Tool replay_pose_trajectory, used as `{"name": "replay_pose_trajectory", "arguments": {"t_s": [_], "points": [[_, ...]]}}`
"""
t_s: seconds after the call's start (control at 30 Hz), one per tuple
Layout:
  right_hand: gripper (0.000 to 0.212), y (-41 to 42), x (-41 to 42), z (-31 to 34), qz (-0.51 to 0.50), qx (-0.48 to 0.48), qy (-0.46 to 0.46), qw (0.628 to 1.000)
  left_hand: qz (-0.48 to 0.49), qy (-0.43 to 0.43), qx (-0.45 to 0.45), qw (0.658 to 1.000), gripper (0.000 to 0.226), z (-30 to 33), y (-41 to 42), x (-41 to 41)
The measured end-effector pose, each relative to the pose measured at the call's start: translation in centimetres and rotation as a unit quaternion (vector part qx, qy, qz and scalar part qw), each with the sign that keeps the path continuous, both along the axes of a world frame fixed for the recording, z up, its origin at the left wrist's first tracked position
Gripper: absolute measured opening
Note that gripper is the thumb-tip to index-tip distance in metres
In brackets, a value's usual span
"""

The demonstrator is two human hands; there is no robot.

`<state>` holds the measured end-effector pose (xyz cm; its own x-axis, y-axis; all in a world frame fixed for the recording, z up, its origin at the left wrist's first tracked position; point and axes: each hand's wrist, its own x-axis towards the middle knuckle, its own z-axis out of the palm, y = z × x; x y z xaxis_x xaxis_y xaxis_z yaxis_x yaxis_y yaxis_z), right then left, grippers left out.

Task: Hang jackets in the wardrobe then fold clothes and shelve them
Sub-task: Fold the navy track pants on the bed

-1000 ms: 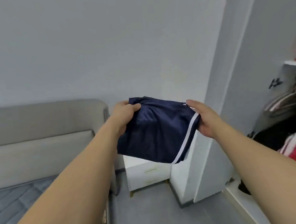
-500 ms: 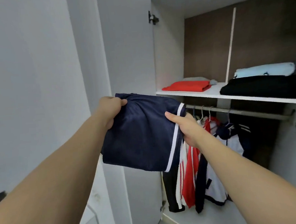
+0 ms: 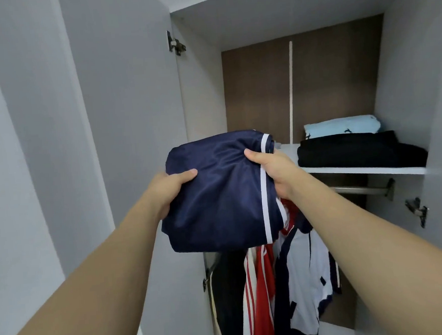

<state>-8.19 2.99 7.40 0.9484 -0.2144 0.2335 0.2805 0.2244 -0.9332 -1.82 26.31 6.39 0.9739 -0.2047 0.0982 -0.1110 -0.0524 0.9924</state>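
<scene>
The shelving step is in hand: a folded navy satin garment with a white side stripe (image 3: 221, 193) is held up in front of the open grey wardrobe, level with the white wardrobe shelf (image 3: 366, 170). Jackets already hang from the metal rail (image 3: 357, 189) below, at about 5 o'clock from the bundle. The next move, as I judge it, calls for carrying the bundle forward to the shelf's left part, hidden behind it, and setting it down flat so the fold holds. At 3 o'clock lie a folded black garment (image 3: 357, 150) and a folded pale blue garment (image 3: 342, 126) on top of it.

The left hand (image 3: 169, 190) grasps the bundle's left edge, thumb on top. The right hand (image 3: 275, 172) pinches the striped right edge, thumb over the cloth. Both are clenched on the fabric.
</scene>
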Motion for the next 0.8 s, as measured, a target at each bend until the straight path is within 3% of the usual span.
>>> {"name": "replay_pose_trajectory", "arguments": {"t_s": [0.17,0.47,0.8], "points": [[0.031,-3.3,4.7,2.0,-0.094,0.017,0.010,0.995,0.022,-0.037,-0.047,0.998,0.018,2.9,-6.3,7.0],[0.028,-14.1,14.9,7.8,-0.141,0.025,0.021,0.989,0.013,-0.107,-0.080,0.991,0.046,10.0,-19.0,19.6],[0.025,-20.0,28.8,14.9,-0.184,0.034,-0.053,0.981,0.053,-0.162,-0.099,0.980,0.059,18.5,-25.9,33.3]]}}
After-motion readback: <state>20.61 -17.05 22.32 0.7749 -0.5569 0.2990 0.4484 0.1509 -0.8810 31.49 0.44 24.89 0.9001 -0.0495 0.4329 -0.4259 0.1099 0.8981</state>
